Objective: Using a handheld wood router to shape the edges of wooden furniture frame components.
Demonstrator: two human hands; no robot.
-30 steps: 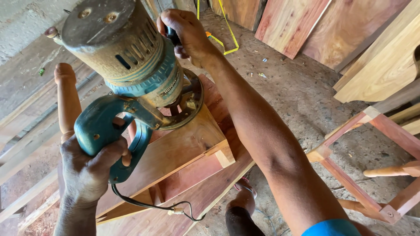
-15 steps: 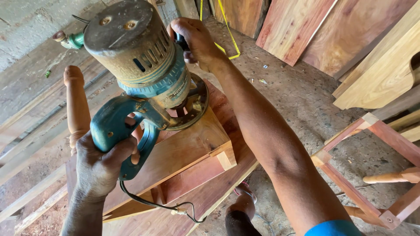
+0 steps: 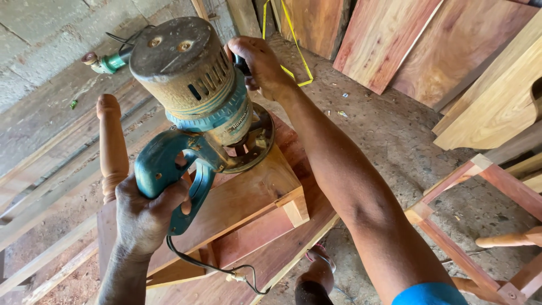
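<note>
A large, dusty electric router with a teal body and round base rests on the edge of a reddish wooden workpiece. My left hand grips its teal D-shaped handle at the lower left. My right hand holds the black knob on the router's far side, arm stretched across the frame. A black power cord hangs from the handle. A turned wooden leg stands just left of the router.
Wide reddish and pale boards lean against the wall at the back right. A wooden frame stands at the right. Long slats lie at the left. A green tool lies behind. My foot is on the concrete floor.
The router and both hands have shifted to the right and slightly downward in view along the workpiece; the grips are unchanged.
</note>
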